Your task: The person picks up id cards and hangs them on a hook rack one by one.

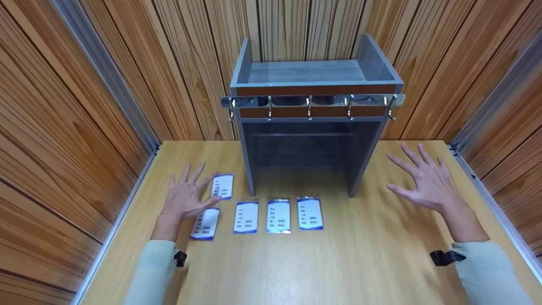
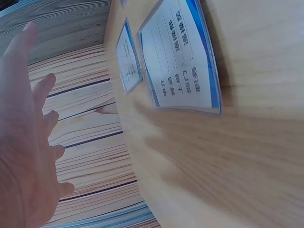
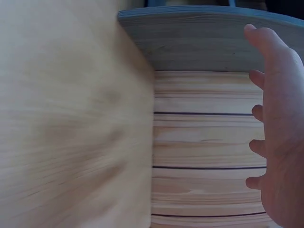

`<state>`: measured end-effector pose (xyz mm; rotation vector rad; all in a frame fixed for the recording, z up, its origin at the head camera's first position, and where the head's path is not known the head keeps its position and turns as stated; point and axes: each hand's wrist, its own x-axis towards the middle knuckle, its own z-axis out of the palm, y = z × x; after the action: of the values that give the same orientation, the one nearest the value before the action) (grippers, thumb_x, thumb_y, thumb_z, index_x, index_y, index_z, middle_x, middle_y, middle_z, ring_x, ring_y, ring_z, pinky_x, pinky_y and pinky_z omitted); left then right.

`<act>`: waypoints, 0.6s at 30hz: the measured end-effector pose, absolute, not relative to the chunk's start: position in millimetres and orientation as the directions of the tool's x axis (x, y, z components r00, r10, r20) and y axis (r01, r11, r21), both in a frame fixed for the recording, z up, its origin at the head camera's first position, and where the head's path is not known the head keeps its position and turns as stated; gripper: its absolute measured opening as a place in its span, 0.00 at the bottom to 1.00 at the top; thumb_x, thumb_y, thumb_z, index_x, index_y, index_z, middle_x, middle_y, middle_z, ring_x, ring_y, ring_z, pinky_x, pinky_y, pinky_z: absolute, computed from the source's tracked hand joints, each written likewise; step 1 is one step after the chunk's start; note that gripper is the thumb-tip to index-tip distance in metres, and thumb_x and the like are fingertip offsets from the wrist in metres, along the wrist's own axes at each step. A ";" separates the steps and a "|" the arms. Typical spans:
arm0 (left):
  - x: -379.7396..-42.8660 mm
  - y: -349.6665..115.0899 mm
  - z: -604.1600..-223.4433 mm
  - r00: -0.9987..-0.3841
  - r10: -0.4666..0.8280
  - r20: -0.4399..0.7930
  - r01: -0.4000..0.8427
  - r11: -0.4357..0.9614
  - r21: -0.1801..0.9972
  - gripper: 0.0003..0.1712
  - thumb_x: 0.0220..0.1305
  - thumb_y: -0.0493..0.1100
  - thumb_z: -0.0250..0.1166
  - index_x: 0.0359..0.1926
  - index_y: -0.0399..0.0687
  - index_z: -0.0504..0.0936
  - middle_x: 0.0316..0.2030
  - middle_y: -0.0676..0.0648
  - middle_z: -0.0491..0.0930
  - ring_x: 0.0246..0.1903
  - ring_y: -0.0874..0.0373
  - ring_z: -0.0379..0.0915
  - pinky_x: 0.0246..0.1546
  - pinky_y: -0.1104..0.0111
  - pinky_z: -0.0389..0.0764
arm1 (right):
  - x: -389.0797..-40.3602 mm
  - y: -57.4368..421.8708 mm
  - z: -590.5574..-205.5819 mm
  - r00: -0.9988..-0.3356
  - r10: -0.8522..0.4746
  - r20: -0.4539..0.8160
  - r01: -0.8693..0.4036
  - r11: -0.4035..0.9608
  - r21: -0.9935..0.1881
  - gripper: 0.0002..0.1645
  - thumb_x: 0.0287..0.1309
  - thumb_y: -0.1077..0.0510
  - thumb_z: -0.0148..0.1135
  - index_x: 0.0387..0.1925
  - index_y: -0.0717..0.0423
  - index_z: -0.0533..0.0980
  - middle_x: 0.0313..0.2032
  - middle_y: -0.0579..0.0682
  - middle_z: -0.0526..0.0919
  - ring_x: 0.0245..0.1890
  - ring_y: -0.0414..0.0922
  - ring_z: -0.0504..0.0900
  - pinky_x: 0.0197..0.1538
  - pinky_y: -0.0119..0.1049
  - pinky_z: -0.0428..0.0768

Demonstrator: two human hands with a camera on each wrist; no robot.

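Observation:
My left hand hovers over the table's left side with fingers spread, holding nothing. Beneath and beside it lie two badge cards in clear sleeves, one upper card and one lower card, both partly covered by the hand in the head view. In the left wrist view a card lies flat below the palm. Three more cards, a left one, a middle one and a right one, form a row before the shelf. Over the table's right side my right hand is spread too, with nothing in it.
A grey wooden shelf unit stands at the back middle of the table. Across its front runs a rail with several metal hooks, all bare. Wood-panelled walls and metal edge strips enclose the table.

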<state>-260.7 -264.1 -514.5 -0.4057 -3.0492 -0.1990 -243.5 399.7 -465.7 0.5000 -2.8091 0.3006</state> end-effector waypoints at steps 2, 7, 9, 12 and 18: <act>-264.9 -261.4 -514.4 -0.964 0.256 0.070 0.264 0.957 0.125 0.52 0.71 0.79 0.60 0.89 0.69 0.62 0.93 0.43 0.44 0.91 0.27 0.37 0.82 0.18 0.45 | -246.1 396.7 -457.4 -0.900 -0.309 0.307 -0.369 0.915 -0.160 0.51 0.66 0.32 0.71 0.86 0.33 0.67 0.90 0.62 0.58 0.89 0.77 0.51 0.74 0.96 0.50; -270.9 -257.1 -516.8 -0.965 0.259 0.050 0.264 0.952 0.152 0.52 0.72 0.78 0.59 0.90 0.68 0.61 0.94 0.42 0.43 0.91 0.27 0.37 0.83 0.18 0.43 | -251.3 387.5 -443.1 -0.888 -0.323 0.328 -0.393 0.903 -0.173 0.51 0.66 0.34 0.72 0.86 0.34 0.67 0.91 0.60 0.55 0.90 0.75 0.49 0.77 0.94 0.46; -272.8 -255.8 -517.9 -0.964 0.262 0.043 0.266 0.950 0.162 0.52 0.72 0.78 0.59 0.90 0.68 0.60 0.94 0.42 0.42 0.91 0.27 0.37 0.83 0.18 0.43 | -253.6 384.4 -438.2 -0.881 -0.329 0.340 -0.404 0.898 -0.176 0.51 0.65 0.35 0.72 0.87 0.33 0.66 0.91 0.60 0.55 0.90 0.74 0.49 0.78 0.93 0.44; -276.6 -252.8 -518.6 -0.965 0.261 0.033 0.262 0.947 0.184 0.52 0.72 0.78 0.59 0.90 0.68 0.60 0.94 0.43 0.42 0.91 0.27 0.36 0.83 0.18 0.43 | -256.5 381.1 -430.8 -0.871 -0.337 0.358 -0.419 0.890 -0.180 0.51 0.65 0.35 0.72 0.87 0.33 0.66 0.91 0.59 0.56 0.91 0.73 0.49 0.80 0.91 0.43; -281.7 -251.1 -522.1 -0.969 0.244 0.025 0.242 0.935 0.259 0.50 0.74 0.76 0.59 0.90 0.68 0.60 0.94 0.42 0.42 0.92 0.28 0.33 0.83 0.18 0.40 | -259.8 374.4 -420.0 -0.851 -0.334 0.405 -0.447 0.865 -0.225 0.50 0.64 0.39 0.73 0.85 0.35 0.69 0.91 0.58 0.56 0.90 0.73 0.49 0.82 0.89 0.44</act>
<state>-281.7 -251.1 -522.1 -0.3890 -3.0972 -0.4128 -259.8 374.4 -420.0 0.5821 -2.6825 0.4458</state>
